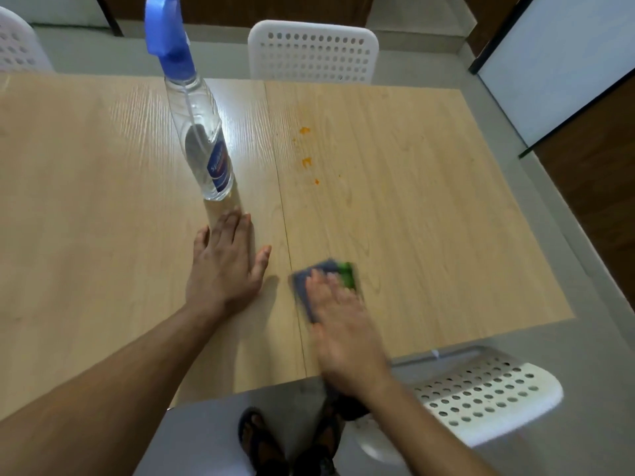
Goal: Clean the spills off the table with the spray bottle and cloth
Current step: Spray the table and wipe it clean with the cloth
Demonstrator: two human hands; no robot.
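Though upright, spray bottle (202,132) nozzle leftward

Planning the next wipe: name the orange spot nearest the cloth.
The smallest orange spot, lowest of the three, nearest the cloth; the others lie farther up the table.

Clear spray bottle (202,132) with blue trigger head and blue label, standing upright on the wooden table (103,173), left of its centre seam. Orange spills (307,162) in small spots right of the seam, well apart from the bottle. Blue-grey cloth (311,286) with a green patch, blurred, lying flat nearer, right of the seam.
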